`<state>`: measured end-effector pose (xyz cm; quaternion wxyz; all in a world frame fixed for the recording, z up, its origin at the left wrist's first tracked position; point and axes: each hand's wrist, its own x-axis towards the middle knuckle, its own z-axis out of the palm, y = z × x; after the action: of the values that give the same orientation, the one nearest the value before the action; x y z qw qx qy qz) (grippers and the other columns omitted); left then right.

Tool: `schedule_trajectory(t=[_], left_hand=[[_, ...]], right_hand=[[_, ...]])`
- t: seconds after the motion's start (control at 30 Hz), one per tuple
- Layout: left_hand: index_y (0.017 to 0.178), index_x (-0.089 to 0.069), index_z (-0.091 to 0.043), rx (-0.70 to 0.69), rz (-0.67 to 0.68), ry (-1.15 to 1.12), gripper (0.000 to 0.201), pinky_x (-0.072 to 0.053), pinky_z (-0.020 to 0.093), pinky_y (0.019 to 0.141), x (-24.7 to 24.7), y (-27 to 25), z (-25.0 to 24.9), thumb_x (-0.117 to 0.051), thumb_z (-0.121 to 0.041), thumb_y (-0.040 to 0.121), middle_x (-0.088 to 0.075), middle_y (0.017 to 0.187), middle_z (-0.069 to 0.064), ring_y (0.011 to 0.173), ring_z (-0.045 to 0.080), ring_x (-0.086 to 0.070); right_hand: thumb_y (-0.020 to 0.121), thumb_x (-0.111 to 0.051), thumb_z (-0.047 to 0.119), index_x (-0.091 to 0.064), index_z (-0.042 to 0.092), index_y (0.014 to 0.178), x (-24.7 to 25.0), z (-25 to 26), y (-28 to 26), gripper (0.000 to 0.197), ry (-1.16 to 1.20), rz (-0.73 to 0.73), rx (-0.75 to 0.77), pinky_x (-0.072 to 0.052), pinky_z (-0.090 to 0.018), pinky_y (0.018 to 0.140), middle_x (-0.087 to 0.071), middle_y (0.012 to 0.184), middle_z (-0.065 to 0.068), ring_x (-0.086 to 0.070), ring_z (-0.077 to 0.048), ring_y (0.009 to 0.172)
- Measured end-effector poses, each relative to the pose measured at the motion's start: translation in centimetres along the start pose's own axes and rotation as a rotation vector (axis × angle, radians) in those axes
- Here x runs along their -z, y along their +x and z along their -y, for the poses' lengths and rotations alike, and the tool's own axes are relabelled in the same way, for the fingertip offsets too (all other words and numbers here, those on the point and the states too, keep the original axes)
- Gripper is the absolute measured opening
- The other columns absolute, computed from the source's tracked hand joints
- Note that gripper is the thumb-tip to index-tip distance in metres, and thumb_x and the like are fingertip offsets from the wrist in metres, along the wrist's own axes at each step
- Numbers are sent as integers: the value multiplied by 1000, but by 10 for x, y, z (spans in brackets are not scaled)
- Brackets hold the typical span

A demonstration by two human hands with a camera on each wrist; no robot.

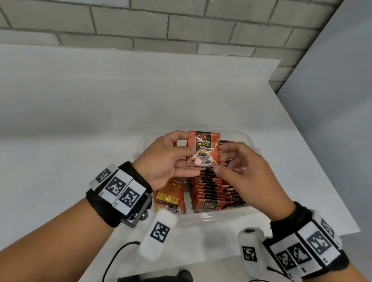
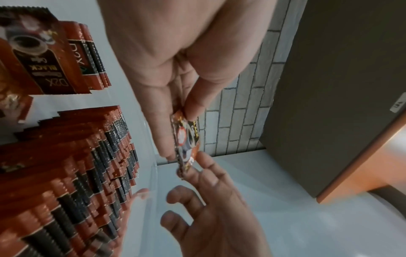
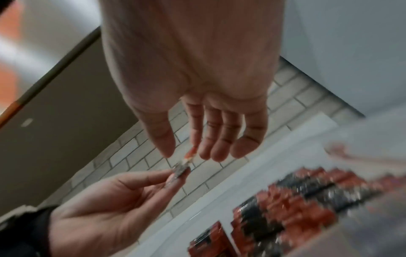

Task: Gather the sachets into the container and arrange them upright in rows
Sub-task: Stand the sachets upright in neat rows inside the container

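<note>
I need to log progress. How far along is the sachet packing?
Mostly done: a long row of coffee sachets already stands upright in the clear container. In hand: the left hand pinches one sachet, with the right hand at its edge. Left: a flat-lying sachet inside needs standing.

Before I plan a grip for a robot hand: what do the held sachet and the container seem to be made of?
The coffee sachet, pinched by the left hand and touched by the right hand, looks like thin glossy printed film, possibly foil-lined: it glints and has serrated edges. The container looks like clear, smooth, rigid plastic: the sachet rows show through its wall.
</note>
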<state>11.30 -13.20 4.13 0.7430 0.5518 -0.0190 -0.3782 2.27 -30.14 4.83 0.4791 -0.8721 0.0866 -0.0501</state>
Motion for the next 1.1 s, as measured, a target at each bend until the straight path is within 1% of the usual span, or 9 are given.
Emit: schedule_trajectory(t=[0.13, 0.27, 0.43, 0.57, 0.73, 0.8, 0.87, 0.97, 1.1], left_hand=[[109, -58, -15, -11, 17, 80, 19, -60, 33, 64, -5, 1, 6, -55, -5, 93, -71, 93, 10, 73, 21, -71], [115, -58, -14, -21, 65, 123, 37, -59, 31, 68, -3, 0, 7, -65, 4, 83, -71, 97, 11, 85, 20, -71], [114, -59, -10, -31, -11, 217, 43, -59, 28, 69, -1, 0, 8, -70, 8, 76, -70, 94, 14, 83, 22, -70], [115, -59, -11, 109, -55, 254, 35, -59, 32, 69, 1, -3, 2, -71, -18, 83, -70, 97, 15, 77, 21, -70], [122, -52, -7, 366, -96, 126, 50, -50, 46, 90, 11, 1, -2, -58, -43, 88, -58, 118, 22, 105, 37, -61], [130, -46, -7, 414, -106, 124, 57, -44, 51, 98, 10, 4, 2, -57, -44, 89, -52, 128, 24, 115, 42, -53], [137, -40, -7, 444, -110, 119, 62, -40, 55, 101, 8, 6, 5, -56, -44, 90, -46, 135, 27, 122, 45, -47], [138, -38, -7, 457, -117, 98, 62, -40, 58, 100, 8, 10, 8, -57, -41, 90, -43, 138, 26, 122, 45, -48], [139, -38, -8, 467, -111, 111, 61, -42, 57, 97, 8, 13, 9, -57, -40, 90, -43, 138, 26, 121, 44, -48]], right_hand=[[80, -73, 10, -51, 20, 117, -6, -3, 3, 44, 282, 26, -175, -49, -25, 70, -67, 72, 5, -63, -12, 70], [81, -73, 12, -57, 13, 116, -5, -4, 9, 39, 188, 2, -141, -52, -31, 72, -65, 63, 7, -61, -9, 63], [82, -72, 16, -66, 13, 96, -7, 0, 10, 16, 124, 27, -85, -45, -17, 59, -66, 67, 2, -56, -3, 54], [82, -73, 17, -61, 13, 86, 0, -2, 8, 13, 53, 58, -79, -45, -17, 60, -64, 64, 3, -55, -4, 55], [83, -66, 5, -62, 18, 79, 7, -18, -6, 14, -85, 121, -140, -48, -28, 76, -62, 77, 0, -56, -14, 72], [84, -63, 2, -59, 20, 85, 5, -23, -12, 18, -95, 159, -150, -50, -39, 76, -61, 78, -6, -63, -19, 78], [85, -61, 1, -53, 33, 117, 3, -24, -17, 45, -153, 224, -107, -50, -27, 67, -56, 76, -3, -58, -6, 67], [90, -54, -1, -7, 50, 144, -1, -21, -22, 87, -184, 321, -55, -49, -14, 70, -57, 88, 9, -55, 5, 73], [93, -45, -1, -26, 44, 144, -6, -19, -21, 71, -295, 284, 56, -50, -19, 88, -48, 130, 16, -54, -4, 109]])
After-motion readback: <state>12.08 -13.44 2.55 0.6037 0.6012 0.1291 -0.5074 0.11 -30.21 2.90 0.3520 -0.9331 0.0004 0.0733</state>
